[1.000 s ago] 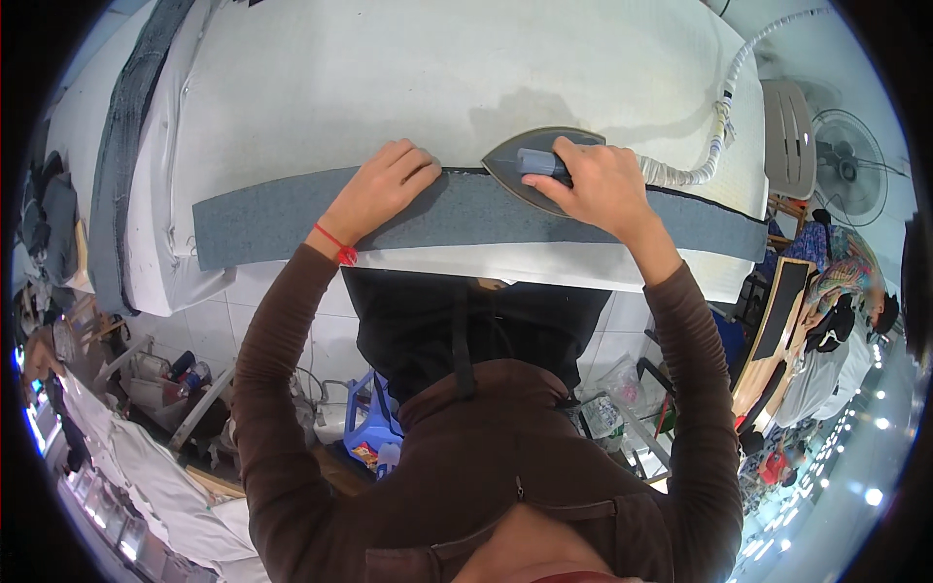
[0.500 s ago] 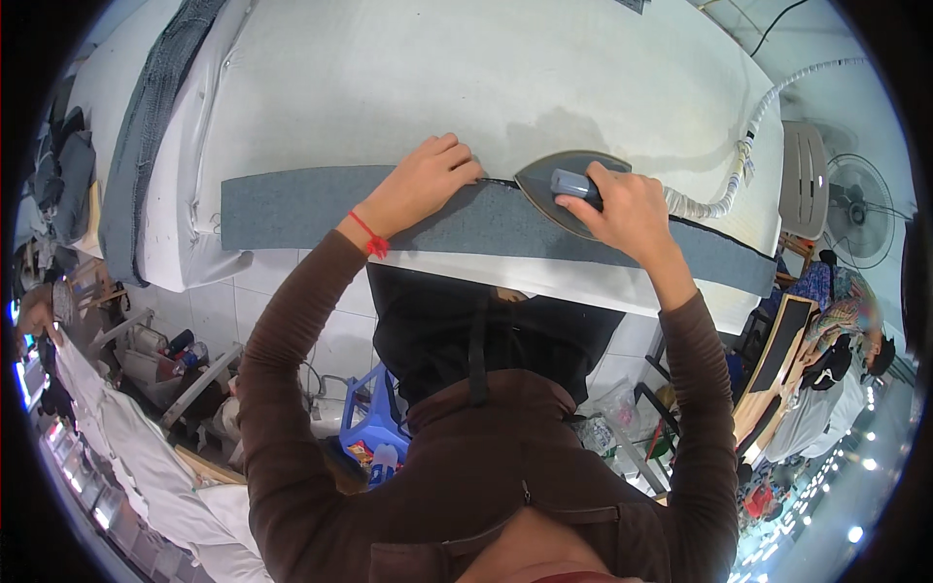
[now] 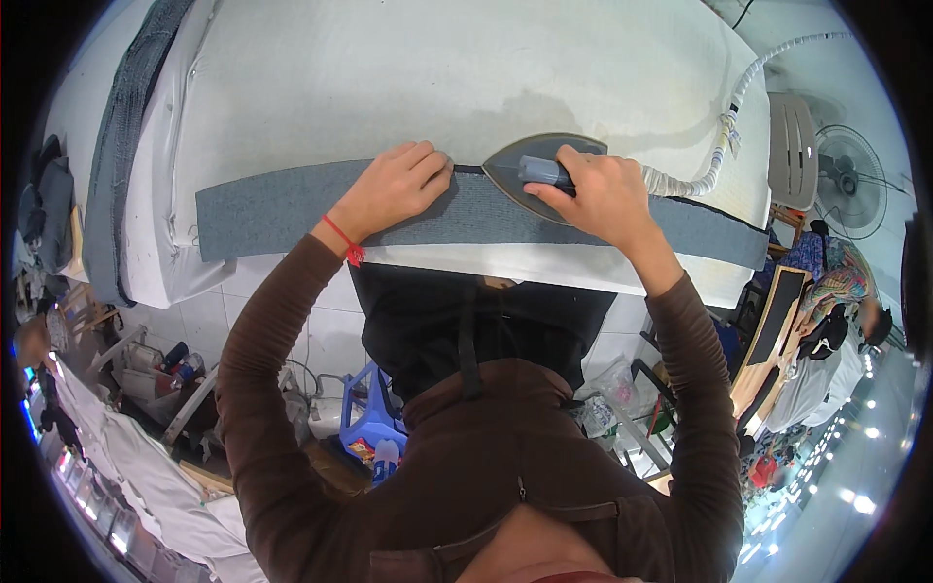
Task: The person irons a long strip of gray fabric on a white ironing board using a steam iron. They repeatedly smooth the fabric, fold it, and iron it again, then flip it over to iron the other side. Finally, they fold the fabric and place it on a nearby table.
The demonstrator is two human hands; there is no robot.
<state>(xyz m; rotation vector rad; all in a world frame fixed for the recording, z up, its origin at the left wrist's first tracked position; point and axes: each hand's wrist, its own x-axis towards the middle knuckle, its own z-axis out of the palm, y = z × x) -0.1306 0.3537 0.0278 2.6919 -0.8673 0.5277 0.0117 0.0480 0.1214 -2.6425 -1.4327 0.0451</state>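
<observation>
A long strip of grey-blue denim-like fabric lies along the near edge of the white-covered ironing table, with a dark line along its far edge. My right hand is wrapped round the grey handle of an iron. The iron's plate rests on the strip and overlaps its far edge, its pointed tip facing left. Just left of that tip, my left hand has its fingers curled and pressed together at the strip's far edge. The fingertips are partly hidden, but they appear to pinch the fabric.
A wrapped hose runs from the iron to the upper right. More dark grey fabric hangs along the table's left side. A chair back and a fan stand at the right. Below, a blue plastic stool is near my body.
The whole view has shifted, so the table and strip appear farther left. Both hands and the iron keep nearly the same places along the strip.
</observation>
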